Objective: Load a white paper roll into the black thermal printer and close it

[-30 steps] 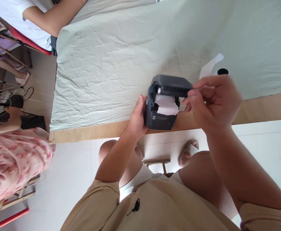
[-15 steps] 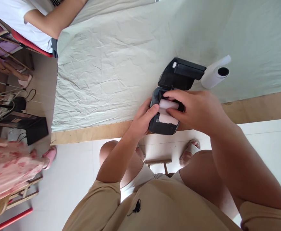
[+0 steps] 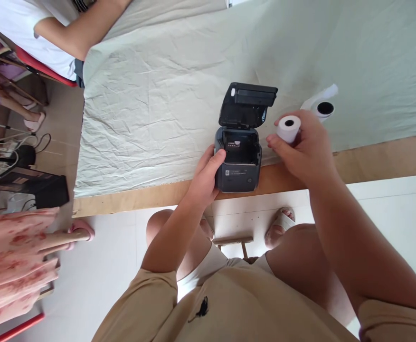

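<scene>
A small black printer [image 3: 238, 178] rests at the table's front edge, its lid [image 3: 247, 105] swung up and its paper bay bare. My left hand [image 3: 206, 178] grips the printer's left side, thumb on the rim of the bay. To the right of the printer, my right hand [image 3: 306, 147] holds a small white paper roll [image 3: 288, 129] between thumb and fingers, its dark core facing up. Just behind that hand stands a second white roll [image 3: 325, 110] with a loose paper tail, partly hidden by the hand.
A pale green cloth [image 3: 151, 109] covers the table, with a bare wooden strip [image 3: 122, 202] along the front edge. At the upper left a person's arm [image 3: 76, 35] leans on the table. Another person in a pink floral garment [image 3: 12, 266] is at the lower left.
The small paper roll has come out of the printer's bay and moved right in my right hand. The printer has turned slightly under my left hand.
</scene>
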Available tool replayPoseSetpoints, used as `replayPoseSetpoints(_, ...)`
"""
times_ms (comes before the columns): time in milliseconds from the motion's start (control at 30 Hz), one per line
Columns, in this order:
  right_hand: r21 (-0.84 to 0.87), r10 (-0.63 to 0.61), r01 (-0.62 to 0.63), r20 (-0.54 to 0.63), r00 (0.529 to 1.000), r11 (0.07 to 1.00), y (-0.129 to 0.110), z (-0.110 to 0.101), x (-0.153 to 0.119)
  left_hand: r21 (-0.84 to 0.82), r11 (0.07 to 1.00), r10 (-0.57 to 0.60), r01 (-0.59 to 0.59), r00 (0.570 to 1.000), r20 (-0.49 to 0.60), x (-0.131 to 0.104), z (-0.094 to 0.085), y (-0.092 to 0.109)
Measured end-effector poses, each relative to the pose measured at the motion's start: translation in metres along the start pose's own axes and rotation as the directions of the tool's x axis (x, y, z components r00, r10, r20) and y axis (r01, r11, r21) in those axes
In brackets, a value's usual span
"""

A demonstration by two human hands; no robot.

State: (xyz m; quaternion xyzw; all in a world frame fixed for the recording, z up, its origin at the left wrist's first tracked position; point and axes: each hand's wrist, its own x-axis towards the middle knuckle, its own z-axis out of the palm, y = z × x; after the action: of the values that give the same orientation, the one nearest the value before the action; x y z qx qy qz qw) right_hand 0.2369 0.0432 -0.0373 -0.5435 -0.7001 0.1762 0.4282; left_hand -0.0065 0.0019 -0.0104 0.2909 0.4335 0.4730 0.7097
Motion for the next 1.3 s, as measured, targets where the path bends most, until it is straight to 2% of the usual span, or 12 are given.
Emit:
replayPoseSetpoints(100,-0.105,-0.001,0.005,0.032,0.999,0.995,-0.002,0.000,0.000,0.001,1.000,0.006,-0.006,1.000,0.004,0.001,-0.001,-0.001)
replayPoseSetpoints(233,-0.108,0.036,-0.029,0.058,0.998,0.994,-0.013,-0.009,-0.003,-0.002,1.000,0.012,-0.012,1.000,0.008,0.000,0.000,0.000)
replayPoseSetpoints(300,-0.117,-0.060,0.049,-0.095,0.994,0.992,-0.012,-0.020,-0.003,-0.005,1.000,0.014,-0.014,1.000,0.011,-0.002,0.002,0.001)
replayPoseSetpoints(400,-0.224,-0.172,0.099,-0.336,0.926,0.969,0.007,-0.034,0.003,0.000,1.000,0.002,-0.002,1.000,-0.004,-0.003,0.005,0.003)
replayPoseSetpoints(467,-0.244,-0.061,-0.033,-0.368,0.928,0.969,0.025,-0.036,0.009,0.002,1.000,-0.004,0.004,1.000,-0.012,-0.003,0.006,0.004)
replayPoseSetpoints(567,-0.220,0.182,-0.256,-0.309,0.933,0.941,0.043,-0.030,0.015,-0.009,1.000,0.000,0.000,1.000,-0.006,-0.002,0.006,0.005)
replayPoseSetpoints(633,-0.210,0.247,-0.297,-0.233,0.941,0.932,0.042,-0.028,0.016,-0.013,1.000,0.001,-0.001,1.000,-0.003,-0.002,0.006,0.005)
replayPoseSetpoints(800,-0.269,0.223,-0.227,-0.048,0.974,0.936,0.023,-0.031,0.012,-0.010,1.000,0.000,0.000,1.000,-0.012,-0.004,0.006,0.005)
replayPoseSetpoints(900,-0.282,0.202,-0.209,-0.057,0.978,0.936,0.021,-0.032,0.010,-0.016,1.000,-0.004,0.003,1.000,-0.009,-0.003,0.006,0.004)
replayPoseSetpoints(1033,-0.184,0.253,-0.258,-0.052,0.966,0.948,0.022,-0.033,0.008,-0.015,1.000,-0.005,0.005,1.000,-0.006,-0.002,0.005,0.003)
replayPoseSetpoints(1133,-0.235,0.279,-0.275,-0.017,0.960,0.932,0.016,-0.033,0.011,-0.012,1.000,-0.001,0.001,1.000,0.005,-0.002,0.004,0.003)
replayPoseSetpoints(1300,-0.258,0.390,-0.391,-0.056,0.919,0.883,0.004,-0.032,0.019,-0.012,1.000,-0.002,0.002,1.000,-0.006,-0.002,0.005,0.005)
